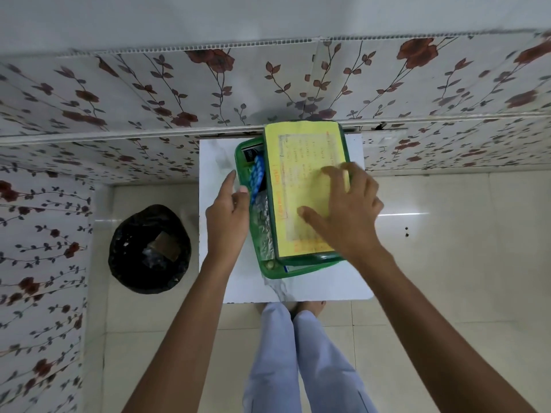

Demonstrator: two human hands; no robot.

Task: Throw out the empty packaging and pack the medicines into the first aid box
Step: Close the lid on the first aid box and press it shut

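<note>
A green first aid box (298,271) stands on a small white table (214,162). Its lid (301,162), covered by a yellow paper label, lies over most of the box and leaves a strip along the left side uncovered. In that strip I see a blue blister pack (257,174), silver foil strips (264,231) and a dark packet (249,153). My right hand (343,216) rests flat on the lid with fingers spread. My left hand (228,216) touches the box's left rim, fingers loosely apart, holding nothing.
A bin with a black liner (149,248) stands on the floor left of the table, with packaging (164,247) inside. A floral wall runs behind and to the left. My legs in light trousers (298,353) are below the table's near edge.
</note>
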